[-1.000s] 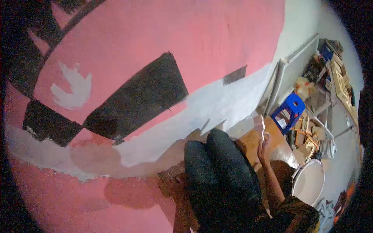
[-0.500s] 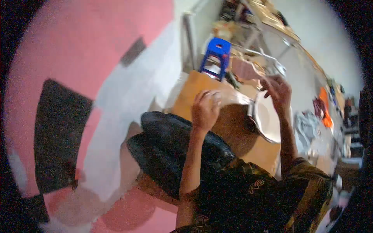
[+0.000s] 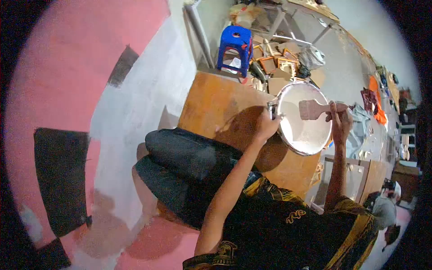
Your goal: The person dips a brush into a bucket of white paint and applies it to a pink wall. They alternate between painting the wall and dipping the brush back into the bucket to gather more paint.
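Note:
A wide paintbrush [image 3: 310, 110], its bristles coated in pale paint, is held by the handle in my right hand [image 3: 340, 120]. The bristle end points left, over the mouth of a white bucket [image 3: 294, 147]. Whitish paint coats the bucket's inner wall. My left hand [image 3: 268, 127] grips the bucket's near-left rim, fingers closed by the dark metal fitting there. Beneath the bucket lies a brown wooden board [image 3: 211, 96].
A blue plastic stool [image 3: 236, 38] stands beyond the board, with picture frames [image 3: 286, 65] piled beside it. On the left is a wall [image 3: 108, 27] painted pink, white and black. Another person [image 3: 386, 209] is behind at the lower right.
My left hand has moved right from over the board onto the bucket's rim. My right hand has lowered, bringing the brush from above the far rim to over the bucket's mouth.

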Demonstrator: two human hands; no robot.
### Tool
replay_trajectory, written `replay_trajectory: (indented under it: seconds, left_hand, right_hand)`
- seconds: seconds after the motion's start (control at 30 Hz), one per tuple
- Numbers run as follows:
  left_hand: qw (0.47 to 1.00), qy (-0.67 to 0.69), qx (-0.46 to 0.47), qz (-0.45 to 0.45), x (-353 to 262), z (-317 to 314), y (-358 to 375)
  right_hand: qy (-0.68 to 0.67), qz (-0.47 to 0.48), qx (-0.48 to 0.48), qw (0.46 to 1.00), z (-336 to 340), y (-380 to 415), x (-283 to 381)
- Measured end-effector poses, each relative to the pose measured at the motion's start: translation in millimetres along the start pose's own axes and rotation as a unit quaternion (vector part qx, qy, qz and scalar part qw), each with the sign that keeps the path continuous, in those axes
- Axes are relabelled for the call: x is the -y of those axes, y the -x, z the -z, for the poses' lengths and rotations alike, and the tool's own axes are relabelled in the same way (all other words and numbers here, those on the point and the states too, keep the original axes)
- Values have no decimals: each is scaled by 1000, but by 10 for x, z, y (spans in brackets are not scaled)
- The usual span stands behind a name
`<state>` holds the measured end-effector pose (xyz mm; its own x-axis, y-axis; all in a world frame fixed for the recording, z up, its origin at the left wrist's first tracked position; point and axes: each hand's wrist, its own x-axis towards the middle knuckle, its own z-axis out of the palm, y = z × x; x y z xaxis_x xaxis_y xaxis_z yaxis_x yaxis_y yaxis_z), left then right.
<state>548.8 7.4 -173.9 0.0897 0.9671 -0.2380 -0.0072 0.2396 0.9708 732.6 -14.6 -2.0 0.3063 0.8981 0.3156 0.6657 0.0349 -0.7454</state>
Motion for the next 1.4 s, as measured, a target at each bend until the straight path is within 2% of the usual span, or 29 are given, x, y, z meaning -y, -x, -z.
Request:
replay_trajectory:
  seconds: [0.03, 0.1, 0.2, 0.43, 0.5, 0.57, 0.63, 0.7, 0.73, 0.77, 0.83, 0.87, 0.97, 1.0, 1.1, 1.17, 1.3, 1.4]
  left_hand:
    - [998, 58, 10, -21, 21, -41, -14]
    - [990, 115, 28, 79, -12, 6, -40]
    - [978, 192, 29, 70, -104, 69, 12]
    - [978, 166, -45, 114, -680, 547, 299]
    - [972, 207, -88, 68, -687, 772, 416]
    - [976, 164, -104, 96, -849, 1134, 556]
    - [963, 246, -80, 78, -536, 1631, 549]
    - [929, 309, -199, 36, -459, 1962, 687]
    - [919, 344, -185, 45, -344, 2158, 711]
    - [903, 362, -231, -2, -121, 2295, 706]
    - [893, 393, -219, 25, -340, 2513, 872]
    - [891, 375, -255, 7, -331, 2556, 937]
    - [897, 358, -260, 0, -237, 2655, 1109]
    - [895, 365, -258, -2, -224, 2660, 1167]
    - [894, 382, -232, 3, -171, 2701, 1299]
    - [905, 347, -241, 56, -224, 2724, 1379]
    - [903, 351, -246, 5, -305, 2729, 1425]
    - [909, 323, -261, -31, -206, 2763, 1497]
  right_hand:
    - [-7, 10, 11, 1000, -64, 6, -25]
    - [-20, 31, 31, 999, -161, -11, 3]
    - [-48, 21, 51, 997, -233, -43, 68]
    - [-138, 49, 121, 982, -48, -76, 169]
    - [-173, 74, 142, 972, -108, -24, 174]
    - [-112, 53, 192, 974, -204, 38, 185]
    - [-154, 70, 226, 959, -565, 138, 309]
    - [-122, 23, 285, 951, -916, 220, 372]
    - [-62, 32, 312, 948, -1037, 269, 610]
    - [-31, 64, 338, 938, -1198, 305, 659]
    - [29, 130, 387, 912, -1506, 309, 739]
    - [-8, 157, 397, 904, -1635, 345, 834]
    - [8, 159, 444, 882, -2007, 356, 923]
    - [16, 251, 429, 868, -2120, 342, 934]
    - [140, 249, 450, 846, -2257, 337, 1022]
    - [119, 239, 451, 852, -2265, 395, 1087]
    - [116, 289, 414, 855, -2380, 452, 953]
    - [151, 211, 468, 845, -2352, 473, 1100]
